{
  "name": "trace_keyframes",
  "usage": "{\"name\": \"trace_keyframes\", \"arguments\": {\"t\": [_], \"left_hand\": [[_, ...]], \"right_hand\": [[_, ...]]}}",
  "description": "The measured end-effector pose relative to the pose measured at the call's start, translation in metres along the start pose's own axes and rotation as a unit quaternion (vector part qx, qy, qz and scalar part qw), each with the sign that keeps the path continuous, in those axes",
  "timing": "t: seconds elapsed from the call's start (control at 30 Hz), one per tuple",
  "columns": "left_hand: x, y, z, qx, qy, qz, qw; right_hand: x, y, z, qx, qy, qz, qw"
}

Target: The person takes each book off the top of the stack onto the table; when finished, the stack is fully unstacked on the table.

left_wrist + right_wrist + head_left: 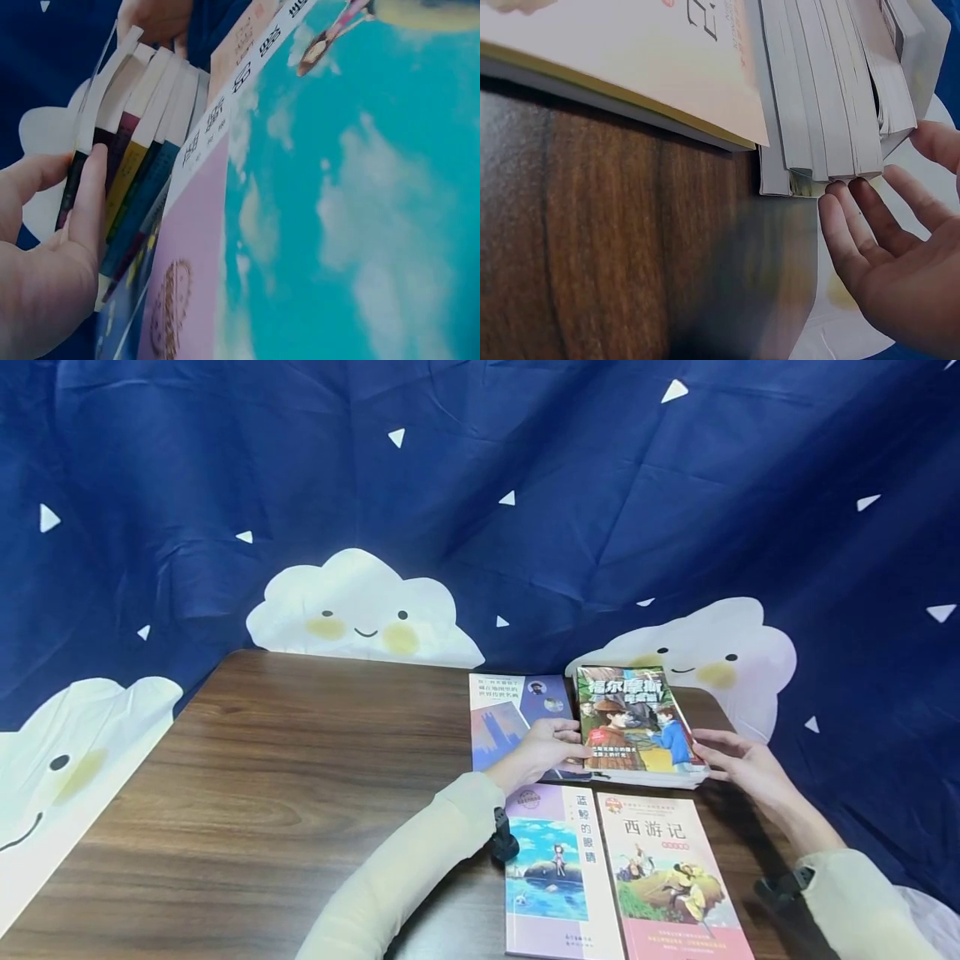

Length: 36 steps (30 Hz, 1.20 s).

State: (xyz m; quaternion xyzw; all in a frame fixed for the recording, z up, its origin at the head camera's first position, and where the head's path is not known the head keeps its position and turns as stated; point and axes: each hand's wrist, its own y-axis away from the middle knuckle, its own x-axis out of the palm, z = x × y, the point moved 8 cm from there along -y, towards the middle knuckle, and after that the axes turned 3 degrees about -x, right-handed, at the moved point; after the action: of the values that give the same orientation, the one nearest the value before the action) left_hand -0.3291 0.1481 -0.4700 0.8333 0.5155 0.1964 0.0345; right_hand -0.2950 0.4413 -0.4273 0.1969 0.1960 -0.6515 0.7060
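Left hand [542, 750], book stack [628, 720], right hand [752, 768], toward the view's four o'clock.
Around the stack: blue book [497, 722] at nine o'clock, partly behind the left hand, whose extended fingers touch spines [129, 180]; lilac-bordered book [551, 877] at seven; pink book [671, 877] between five and six; right hand past three, straight fingers wide apart, tips against page edges [844, 112].

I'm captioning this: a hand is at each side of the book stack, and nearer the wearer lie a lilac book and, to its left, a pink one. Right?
The head view shows the pink book lying to the right of the lilac book, not left. The left hand and right hand are at either side of the book stack.
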Motion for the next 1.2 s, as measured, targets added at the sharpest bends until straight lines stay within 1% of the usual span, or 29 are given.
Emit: {"name": "trace_keyframes", "arguments": {"t": [0.07,0.17,0.23,0.37,0.43,0.57,0.7,0.8,0.9,1.0,1.2], "left_hand": [[-0.003,0.003,0.002,-0.009,0.005,0.006,0.9999],[-0.007,0.007,0.006,-0.021,0.021,0.017,0.9994],[-0.011,0.010,0.008,-0.023,0.032,0.023,0.9990],[-0.017,0.019,0.006,-0.012,0.047,0.032,0.9983],[-0.022,0.025,0.003,-0.005,0.052,0.037,0.9979],[-0.032,0.041,-0.007,0.011,0.041,0.053,0.9977],[-0.047,0.058,-0.019,0.028,0.031,0.063,0.9971],[-0.063,0.072,-0.028,0.041,0.021,0.061,0.9971],[-0.085,0.089,-0.037,0.054,0.009,0.047,0.9974],[-0.112,0.107,-0.044,0.065,0.002,0.032,0.9974],[-0.171,0.138,-0.057,0.090,-0.014,0.011,0.9957]], "right_hand": [[0.000,-0.001,-0.001,0.004,0.008,0.003,1.0000],[0.000,-0.002,-0.001,0.011,0.003,0.007,0.9999],[0.000,-0.002,-0.001,0.007,0.000,0.009,0.9999],[0.000,-0.001,-0.001,-0.007,-0.006,0.007,0.9999],[0.000,-0.001,-0.001,-0.012,-0.003,0.006,0.9999],[-0.001,-0.001,-0.002,-0.017,-0.005,0.004,0.9998],[-0.001,0.000,0.001,-0.020,-0.021,0.005,0.9996],[0.000,0.001,0.003,-0.018,-0.029,0.004,0.9994],[0.000,0.000,0.003,-0.017,-0.035,0.005,0.9992],[0.001,0.000,0.003,-0.017,-0.040,0.008,0.9990],[0.000,0.001,0.003,-0.022,-0.029,0.005,0.9993]]}}
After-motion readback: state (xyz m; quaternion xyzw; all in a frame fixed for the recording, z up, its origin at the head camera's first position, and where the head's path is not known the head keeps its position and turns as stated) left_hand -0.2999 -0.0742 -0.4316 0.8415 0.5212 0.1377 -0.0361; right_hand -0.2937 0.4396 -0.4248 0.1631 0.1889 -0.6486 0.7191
